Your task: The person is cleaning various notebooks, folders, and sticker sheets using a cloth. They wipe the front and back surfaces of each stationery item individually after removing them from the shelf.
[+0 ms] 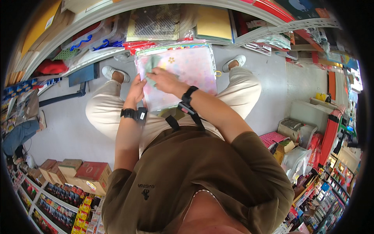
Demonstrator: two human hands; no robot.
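Note:
A stack of flat sheets in clear plastic [190,79], the top one pink with pastel spots and a small gold flower, lies between my knees in front of the shelf. At its left edge, my left hand [136,90] grips the side with the thumb on top. My right hand [165,80] presses a crumpled grey-green cloth [152,63] against the upper left of the top sheet; the cloth is slightly blurred. Green and multicoloured edges of other sheets show along the stack's far side. What supports the stack underneath is mostly hidden.
A metal shelf [140,5] crosses ahead, with a yellow pad [214,23] and clear plastic boxes [93,32] below it. A blue metal piece [83,74] juts out at left. Cartons [92,172] stand behind left; another person's leg [23,136] shows far left.

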